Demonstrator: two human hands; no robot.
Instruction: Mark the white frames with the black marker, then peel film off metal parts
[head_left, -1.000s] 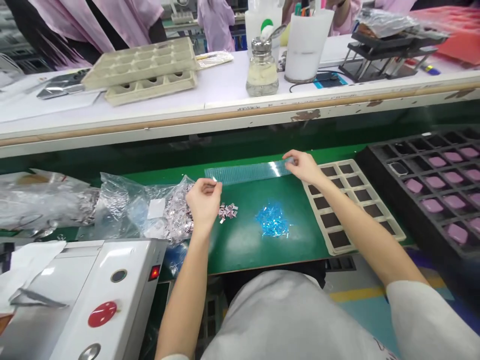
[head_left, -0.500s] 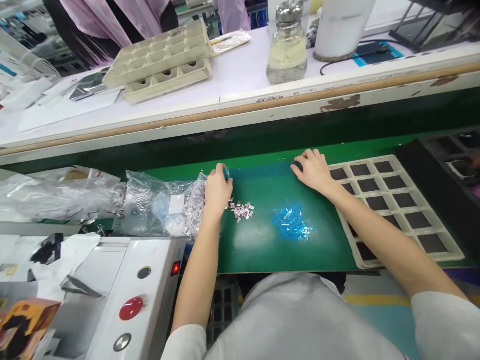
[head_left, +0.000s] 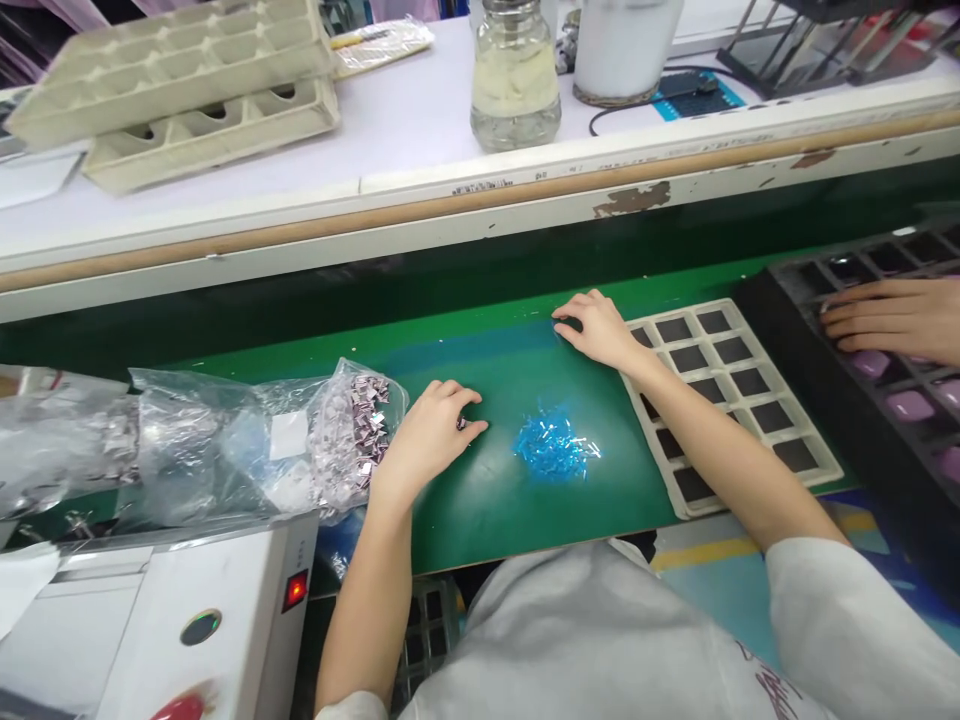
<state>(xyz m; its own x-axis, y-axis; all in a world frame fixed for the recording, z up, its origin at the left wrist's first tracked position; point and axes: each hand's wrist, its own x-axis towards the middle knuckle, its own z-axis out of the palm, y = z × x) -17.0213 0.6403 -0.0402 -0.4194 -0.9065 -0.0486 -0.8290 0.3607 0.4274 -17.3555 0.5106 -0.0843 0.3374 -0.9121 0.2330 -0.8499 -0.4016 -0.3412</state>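
My left hand (head_left: 431, 435) is over the green mat (head_left: 480, 520), thumb and forefinger spread apart. Beneath and between its fingers lie small shiny metal pieces (head_left: 461, 424), mostly covered by the hand. Just to its left, the mouth of a clear plastic bag (head_left: 247, 440) shows many similar pieces (head_left: 370, 425). My right hand (head_left: 596, 328) rests at the mat's far side, with fingers curved and a gap between thumb and forefinger. Its tips are at the right end of a translucent blue strip (head_left: 472, 343). Between the hands and nearer me lies a heap of small blue slivers (head_left: 555, 445).
A pale compartment tray (head_left: 776, 388) with dark squares lies under my right forearm. Beyond it, another person's hand (head_left: 896, 315) reaches over a black tray (head_left: 795, 290) holding purple items. A white machine (head_left: 217, 590) stands front left. A glass jar (head_left: 516, 85) occupies the shelf.
The view has swung right, bringing the other person's hand in. My left hand has moved from beside the bag onto the loose metal pieces, its fingers spreading. My right hand stays at the strip's end.
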